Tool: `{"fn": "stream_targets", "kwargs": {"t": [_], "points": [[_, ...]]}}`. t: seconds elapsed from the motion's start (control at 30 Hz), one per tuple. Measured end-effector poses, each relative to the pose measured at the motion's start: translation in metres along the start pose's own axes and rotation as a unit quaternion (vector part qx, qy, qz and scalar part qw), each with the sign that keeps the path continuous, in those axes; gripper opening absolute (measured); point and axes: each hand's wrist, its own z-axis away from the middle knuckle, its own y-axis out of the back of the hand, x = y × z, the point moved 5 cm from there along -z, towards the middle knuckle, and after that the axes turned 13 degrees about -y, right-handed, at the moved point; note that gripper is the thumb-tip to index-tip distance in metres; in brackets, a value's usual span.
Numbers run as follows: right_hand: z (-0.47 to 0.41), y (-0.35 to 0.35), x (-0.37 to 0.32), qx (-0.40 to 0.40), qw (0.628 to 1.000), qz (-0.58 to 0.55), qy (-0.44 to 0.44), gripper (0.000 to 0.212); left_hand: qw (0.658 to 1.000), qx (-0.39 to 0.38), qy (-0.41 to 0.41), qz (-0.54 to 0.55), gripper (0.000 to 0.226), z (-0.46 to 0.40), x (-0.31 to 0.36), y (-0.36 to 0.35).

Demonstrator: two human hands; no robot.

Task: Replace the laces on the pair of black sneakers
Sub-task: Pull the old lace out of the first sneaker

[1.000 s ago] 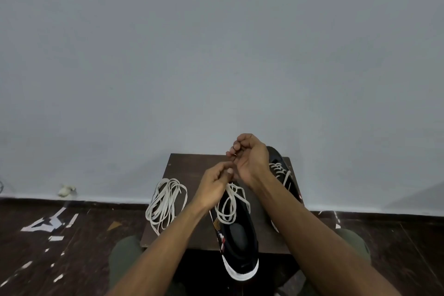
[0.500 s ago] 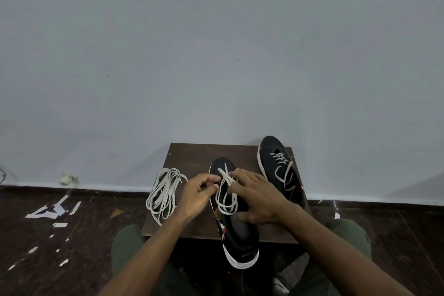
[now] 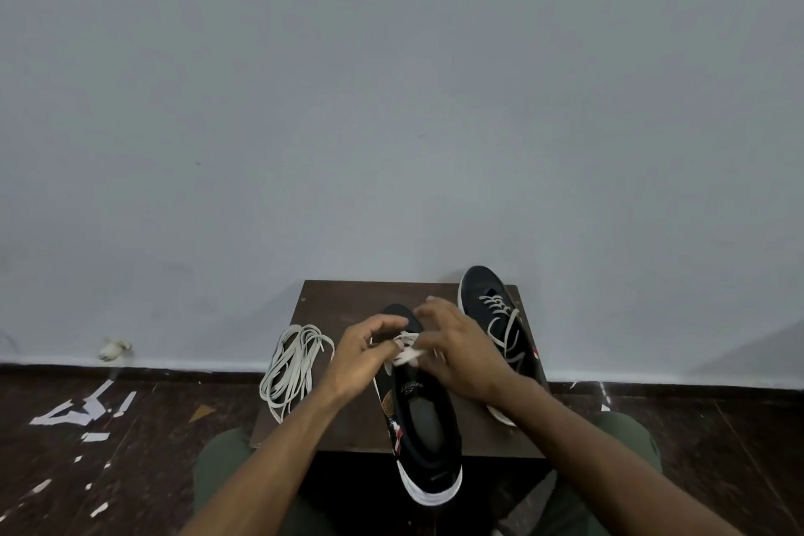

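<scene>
Both hands have drawn together over the near sneaker [image 3: 424, 418], left hand [image 3: 363, 357] and right hand [image 3: 461, 355] pinching its lace [image 3: 407, 348]. Lying lower centre on the tabletop [image 3: 343, 300], it runs lengthwise up the frame, toe toward the wall.

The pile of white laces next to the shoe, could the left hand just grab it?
Probably yes: the spare laces lie in the open just left of the left hand, though it pinches the shoe's lace now.
</scene>
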Motion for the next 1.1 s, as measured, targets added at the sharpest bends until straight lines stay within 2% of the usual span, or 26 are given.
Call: {"fn": "stream_targets", "kwargs": {"t": [0.07, 0.2, 0.33, 0.4, 0.53, 0.63, 0.77, 0.83, 0.9, 1.0, 1.1], "points": [[-0.013, 0.03, -0.001, 0.034, 0.997, -0.068, -0.022, 0.019, 0.998, -0.024, -0.002, 0.061, 0.035, -0.005, 0.017, -0.008], [-0.045, 0.088, -0.019, 0.043, 0.982, -0.169, -0.075, 0.015, 0.979, -0.045, 0.008, 0.198, 0.042, -0.022, 0.047, -0.026], [-0.066, 0.128, -0.03, 0.025, 0.927, -0.345, -0.141, 0.018, 0.953, -0.052, 0.036, 0.296, 0.054, -0.033, 0.066, -0.037], [-0.073, 0.138, -0.024, 0.028, 0.903, -0.395, -0.166, 0.018, 0.956, -0.059, 0.046, 0.283, 0.055, -0.035, 0.07, -0.039], [-0.072, 0.146, -0.005, 0.049, 0.876, -0.436, -0.199, 0.012, 0.974, -0.064, 0.04, 0.212, 0.031, -0.034, 0.07, -0.034], [-0.057, 0.143, 0.018, 0.093, 0.839, -0.478, -0.242, 0.015, 0.988, -0.037, 0.047, 0.143, 0.019, -0.032, 0.059, -0.022], [-0.034, 0.104, 0.042, 0.078, 0.778, -0.544, -0.304, 0.014, 0.985, 0.025, 0.055, 0.162, 0.02, -0.034, 0.048, -0.007], [-0.024, 0.08, 0.043, 0.06, 0.755, -0.564, -0.329, 0.011, 0.971, 0.064, 0.063, 0.222, 0.024, -0.038, 0.046, -0.005], [-0.016, 0.058, 0.039, 0.041, 0.764, -0.547, -0.34, 0.009, 0.94, 0.101, 0.072, 0.316, 0.024, -0.041, 0.042, -0.007], [-0.01, 0.036, 0.024, 0.038, 0.783, -0.542, -0.303, 0.01, 0.885, 0.162, 0.077, 0.43, 0.02, -0.044, 0.033, -0.01], [-0.016, 0.022, 0.013, 0.062, 0.857, -0.459, -0.227, 0.007, 0.853, 0.199, 0.12, 0.468, 0.019, -0.04, 0.019, -0.018]]}}
